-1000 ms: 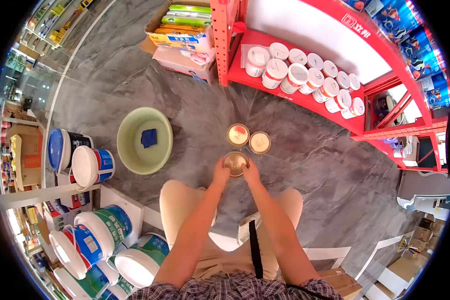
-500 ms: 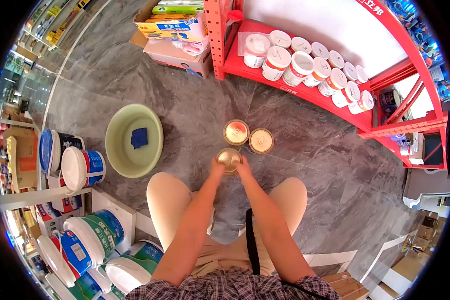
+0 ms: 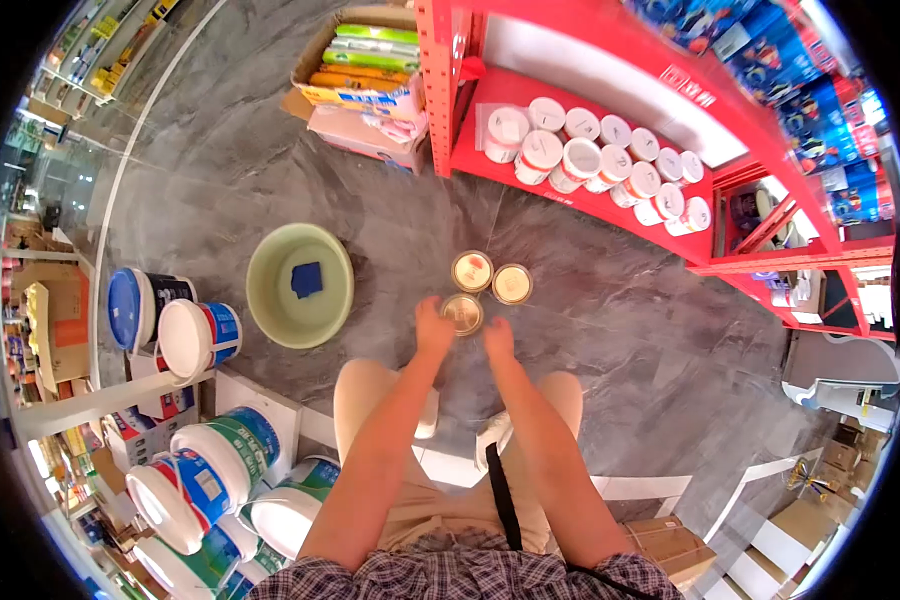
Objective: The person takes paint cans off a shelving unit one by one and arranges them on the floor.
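Both hands low over the floor (image 3: 610, 400), fingers parted, nothing gripped. My right hand (image 3: 499, 340) is just beside the near tin (image 3: 461, 314), off its near-right side. My left hand (image 3: 433, 325) is at its left side; can't tell if it's touching. Tin stands upright on the floor, lid up, right in front of the far-left tin (image 3: 472, 271); can't tell if the rims meet. Far-right tin (image 3: 512, 284) stands beside that one.

My take on technique: fingers opposite each other, low on the tin's sides, wrists level. Even pressure in and out on both sides, or it tips or knocks its neighbour. Nudge, don't shove.

Counts, near to far:
- tins: 3, tight triangle
- green basin (image 3: 257, 285): 1, with 1 blue cloth (image 3: 307, 280) inside
- buckets past the basin: 2, one white-lidded (image 3: 185, 338), one blue-lidded (image 3: 124, 308)
- white tubs (image 3: 576, 165) on the red shelf (image 3: 570, 200): I make it 13, 7 front, 6 back
- open box (image 3: 365, 100) of packs: 1, on 1 carton (image 3: 360, 140)
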Tool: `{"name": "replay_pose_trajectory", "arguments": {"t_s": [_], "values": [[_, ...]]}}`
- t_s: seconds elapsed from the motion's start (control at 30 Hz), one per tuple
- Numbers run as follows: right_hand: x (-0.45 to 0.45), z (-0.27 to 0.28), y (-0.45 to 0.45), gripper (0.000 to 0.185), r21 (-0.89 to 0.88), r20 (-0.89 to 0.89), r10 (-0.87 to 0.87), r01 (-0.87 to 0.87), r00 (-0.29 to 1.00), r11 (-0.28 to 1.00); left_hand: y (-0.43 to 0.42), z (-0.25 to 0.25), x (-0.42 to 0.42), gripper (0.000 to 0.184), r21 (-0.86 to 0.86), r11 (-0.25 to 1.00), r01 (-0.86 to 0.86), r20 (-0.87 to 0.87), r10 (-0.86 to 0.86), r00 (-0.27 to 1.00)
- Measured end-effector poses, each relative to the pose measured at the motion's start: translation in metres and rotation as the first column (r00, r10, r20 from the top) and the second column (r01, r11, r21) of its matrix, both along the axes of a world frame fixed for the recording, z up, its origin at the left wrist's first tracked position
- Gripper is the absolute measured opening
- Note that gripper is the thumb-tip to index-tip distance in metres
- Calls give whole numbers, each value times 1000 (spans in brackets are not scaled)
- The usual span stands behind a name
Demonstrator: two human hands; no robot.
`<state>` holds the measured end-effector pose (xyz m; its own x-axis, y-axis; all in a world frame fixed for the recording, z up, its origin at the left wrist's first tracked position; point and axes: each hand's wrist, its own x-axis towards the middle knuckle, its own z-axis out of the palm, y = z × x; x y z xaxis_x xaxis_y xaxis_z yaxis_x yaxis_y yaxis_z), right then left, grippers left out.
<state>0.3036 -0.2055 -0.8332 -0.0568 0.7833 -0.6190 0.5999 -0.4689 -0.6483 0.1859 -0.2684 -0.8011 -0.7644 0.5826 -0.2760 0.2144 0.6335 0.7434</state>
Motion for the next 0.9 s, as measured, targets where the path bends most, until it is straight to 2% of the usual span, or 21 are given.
{"name": "replay_pose_trajectory", "arguments": {"t_s": [0.1,0.13,0.17,0.2,0.3,0.33,0.4,0.43,0.5,0.6,0.63,0.7,0.73,0.8,0.83,0.9], "values": [[-6,86,7,47,-30,90,91,-89,992,996,1,61,-20,41,53,998,45,-20,-44,999],[-9,102,8,46,62,71,111,-116,991,991,5,94,-26,41,64,997,51,-26,-50,998],[-14,119,10,44,156,51,132,-138,990,978,12,128,-34,39,91,994,68,55,-73,996],[-23,155,16,44,165,45,124,-130,991,978,16,163,-41,37,114,990,84,136,-99,986],[-58,280,28,40,200,-39,145,-135,989,971,33,274,-60,34,134,980,150,144,-169,975],[-69,312,36,40,271,-82,167,-139,983,953,40,299,-66,34,142,978,154,131,-173,976],[-86,369,43,39,402,-164,212,-130,963,906,47,338,-79,30,298,940,165,144,-215,966],[-92,400,48,40,449,-128,242,-161,962,879,52,362,-88,30,307,934,180,127,-228,965],[-98,461,58,40,486,-170,213,-106,962,867,69,407,-100,31,419,866,271,159,-364,918],[-99,521,94,40,565,-258,208,-27,943,825,99,472,-108,32,510,795,328,189,-476,859],[-100,541,108,40,587,-275,209,-8,939,810,114,493,-112,32,529,776,343,162,-489,857],[-97,584,132,39,668,-365,281,39,888,743,134,530,-112,34,576,688,441,-104,-473,875],[-94,606,148,39,743,-277,313,-4,909,670,145,552,-112,34,582,680,445,-115,-473,874],[-89,657,173,37,776,-336,363,36,869,630,176,603,-114,38,650,582,488,-286,-408,867],[-86,683,184,36,772,-401,400,69,824,631,185,630,-113,38,655,575,490,-296,-401,867],[-78,732,205,35,781,-526,514,147,677,607,206,690,-111,41,754,422,504,-375,-353,857]]}}
